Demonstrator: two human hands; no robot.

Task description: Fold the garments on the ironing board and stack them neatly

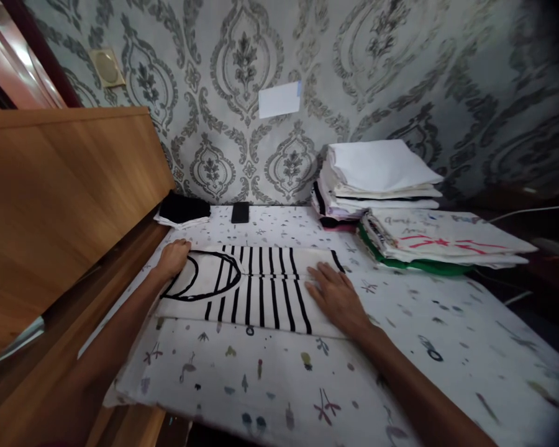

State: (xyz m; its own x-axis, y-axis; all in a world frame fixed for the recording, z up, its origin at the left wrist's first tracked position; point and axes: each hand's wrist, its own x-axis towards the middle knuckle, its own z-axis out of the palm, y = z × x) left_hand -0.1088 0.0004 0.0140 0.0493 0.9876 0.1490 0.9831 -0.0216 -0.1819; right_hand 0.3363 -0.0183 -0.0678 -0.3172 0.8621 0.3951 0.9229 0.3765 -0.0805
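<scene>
The grip of the left hand point(173, 259) sits at the neckline end of a striped knit top point(272, 288), fingers bent over its far left corner; whether they pinch the fabric or only press on it, I cannot tell. The right hand point(338, 297) is open, palm down and fingers slightly spread, on the top's right end.

The white top with black stripes and black neck trim lies flat on the bench point(279, 379), over a printed cloth, towards the left, between the near and far edges. Its stripes break along a lengthwise line, which suggests that the sides are turned in to meet there. The step in hand looks like flattening and squaring this long shape.

From here, the next move calls for the layers to stay aligned at both ends and that centre line to stay straight; lifting one end without support could let the sides slip open or crease.

At the bench's far left corner lies a folded black garment point(186, 208), with a phone point(240, 212) just right of it. Towards the far right stand a taller stack of folded clothes point(382, 166) and a lower stack point(438, 239).
</scene>
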